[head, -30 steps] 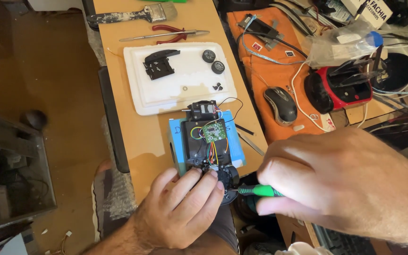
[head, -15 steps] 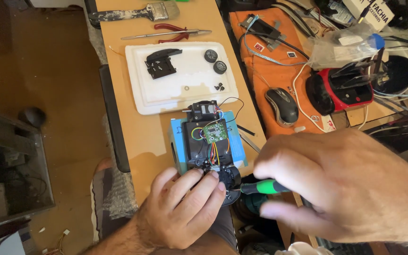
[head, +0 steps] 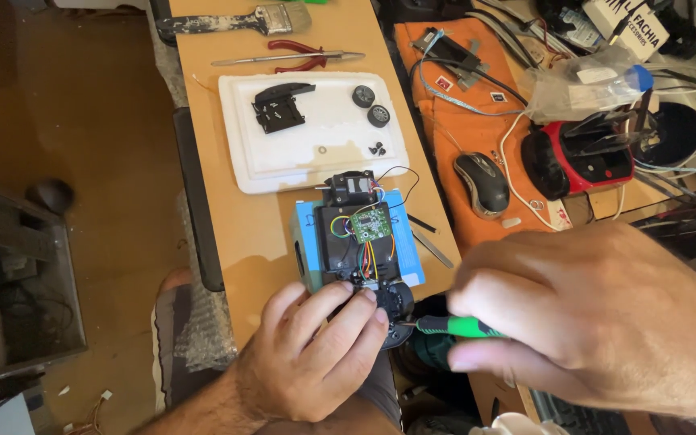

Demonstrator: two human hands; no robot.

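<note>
my right hand (head: pixel 598 314) has slid a little toward nine o'clock since a moment ago, so the green-handled screwdriver (head: pixel 453 326) now has its tip right at the rear wheel (head: pixel 396 304) of the toy car chassis (head: pixel 360 242). i read that as the tool being seated and ready to turn. its fingers are curled tight around the handle. my left hand (head: pixel 316 354) has stayed put, fingers closed over the near end of the chassis, pinning it. the chassis sits on a blue box (head: pixel 309 234) at the near edge of the wooden table (head: pixel 219 145), at six o'clock from the white foam tray (head: pixel 316 153). it lies open, a green circuit board (head: pixel 372 225) and coloured wires exposed on black plastic.
</note>
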